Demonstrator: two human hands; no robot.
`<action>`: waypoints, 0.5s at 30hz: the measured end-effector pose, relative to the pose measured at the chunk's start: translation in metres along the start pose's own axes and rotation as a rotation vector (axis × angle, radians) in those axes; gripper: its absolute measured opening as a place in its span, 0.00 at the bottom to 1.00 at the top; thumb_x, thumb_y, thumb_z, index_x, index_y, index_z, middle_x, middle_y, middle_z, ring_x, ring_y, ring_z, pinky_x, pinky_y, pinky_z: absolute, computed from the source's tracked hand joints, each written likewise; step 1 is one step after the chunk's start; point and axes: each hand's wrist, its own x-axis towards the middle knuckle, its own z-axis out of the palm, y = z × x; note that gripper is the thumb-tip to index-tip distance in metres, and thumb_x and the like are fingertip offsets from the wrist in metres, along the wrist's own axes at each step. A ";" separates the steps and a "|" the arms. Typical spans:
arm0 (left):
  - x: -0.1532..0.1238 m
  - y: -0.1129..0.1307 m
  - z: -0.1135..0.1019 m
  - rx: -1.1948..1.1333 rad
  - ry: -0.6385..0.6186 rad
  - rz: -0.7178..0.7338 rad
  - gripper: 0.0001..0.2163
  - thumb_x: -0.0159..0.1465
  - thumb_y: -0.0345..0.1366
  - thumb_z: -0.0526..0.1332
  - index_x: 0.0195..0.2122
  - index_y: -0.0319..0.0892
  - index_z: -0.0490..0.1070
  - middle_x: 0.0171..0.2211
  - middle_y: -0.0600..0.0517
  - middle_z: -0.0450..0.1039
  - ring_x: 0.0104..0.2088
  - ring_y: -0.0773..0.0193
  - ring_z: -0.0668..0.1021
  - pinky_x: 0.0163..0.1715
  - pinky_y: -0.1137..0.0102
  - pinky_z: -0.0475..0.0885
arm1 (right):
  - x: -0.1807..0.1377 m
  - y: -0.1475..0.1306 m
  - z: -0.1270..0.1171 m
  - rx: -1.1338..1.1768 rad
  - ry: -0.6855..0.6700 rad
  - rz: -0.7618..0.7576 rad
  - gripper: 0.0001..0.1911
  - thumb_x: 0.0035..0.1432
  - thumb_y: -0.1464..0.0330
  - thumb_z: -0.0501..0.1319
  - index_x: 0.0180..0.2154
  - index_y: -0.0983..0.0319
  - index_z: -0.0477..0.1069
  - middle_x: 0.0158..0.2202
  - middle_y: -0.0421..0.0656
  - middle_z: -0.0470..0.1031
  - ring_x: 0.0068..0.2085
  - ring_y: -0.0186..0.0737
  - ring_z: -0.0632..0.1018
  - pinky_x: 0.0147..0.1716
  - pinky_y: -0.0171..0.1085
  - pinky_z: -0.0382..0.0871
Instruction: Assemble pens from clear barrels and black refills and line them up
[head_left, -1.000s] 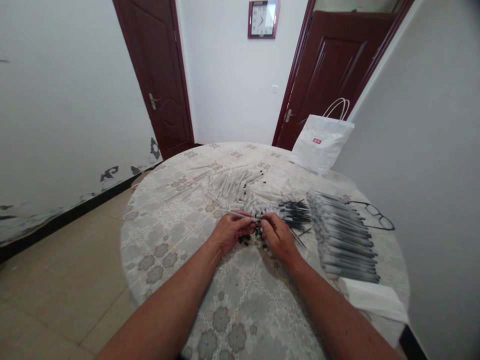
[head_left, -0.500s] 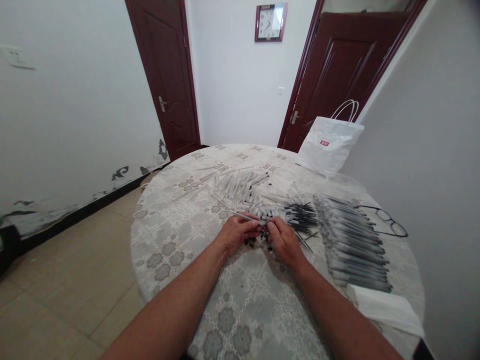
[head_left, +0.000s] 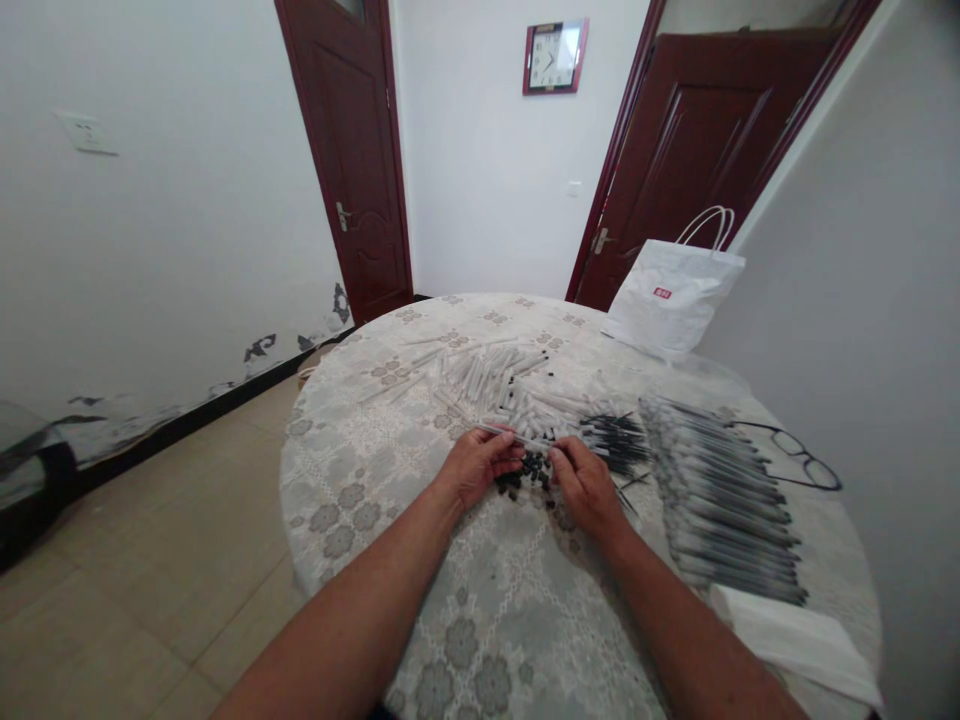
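Observation:
My left hand (head_left: 478,465) pinches a thin, pale pen barrel (head_left: 531,441) between thumb and fingers, and the barrel lies slantwise across both hands. At its right end, the fingertips of my right hand (head_left: 589,485) are closed; whether they grip the barrel itself or a small part at its tip I cannot make out. Small black pen caps (head_left: 534,466) lie loose on the table between the hands. Just beyond the fingers spreads a heap of white pen barrels (head_left: 487,375). Dark, thin pen refills (head_left: 615,442) are bunched to the right of my right hand.
A row of grey, dark-tipped pens (head_left: 727,500) lies on the right of the round table with its flowered cloth (head_left: 352,570). Beside it are eyeglasses (head_left: 806,460) and a folded white packet (head_left: 795,635). A white paper bag (head_left: 675,295) stands at the back right.
My hands have moved slightly apart, showing more of the barrel and the black caps between them. The whole view has shifted a little, so everything sits further right.

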 end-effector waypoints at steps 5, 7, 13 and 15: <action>0.001 -0.001 0.000 0.010 -0.008 -0.007 0.13 0.57 0.33 0.71 0.40 0.38 0.72 0.33 0.47 0.79 0.32 0.62 0.82 0.32 0.68 0.80 | 0.001 0.004 0.002 0.029 -0.030 0.053 0.23 0.70 0.56 0.46 0.27 0.59 0.66 0.24 0.39 0.70 0.27 0.38 0.71 0.31 0.35 0.61; 0.001 -0.001 0.001 0.015 -0.005 -0.006 0.13 0.57 0.33 0.71 0.40 0.37 0.72 0.33 0.46 0.79 0.33 0.61 0.82 0.32 0.68 0.80 | 0.001 0.005 0.002 0.077 -0.038 0.088 0.24 0.70 0.55 0.45 0.26 0.59 0.66 0.22 0.39 0.70 0.26 0.37 0.70 0.29 0.35 0.60; 0.000 0.002 0.002 0.014 0.029 0.007 0.12 0.57 0.33 0.71 0.40 0.37 0.73 0.32 0.46 0.79 0.33 0.61 0.82 0.34 0.67 0.80 | 0.000 0.006 -0.001 0.140 0.040 0.051 0.14 0.66 0.57 0.53 0.41 0.59 0.68 0.30 0.40 0.75 0.31 0.39 0.74 0.33 0.35 0.64; 0.000 0.002 0.001 0.014 0.026 0.008 0.12 0.57 0.33 0.71 0.40 0.37 0.73 0.33 0.46 0.79 0.33 0.61 0.82 0.34 0.67 0.80 | 0.000 0.004 -0.001 0.123 0.047 0.034 0.13 0.65 0.58 0.54 0.43 0.59 0.68 0.33 0.41 0.75 0.33 0.39 0.75 0.33 0.35 0.65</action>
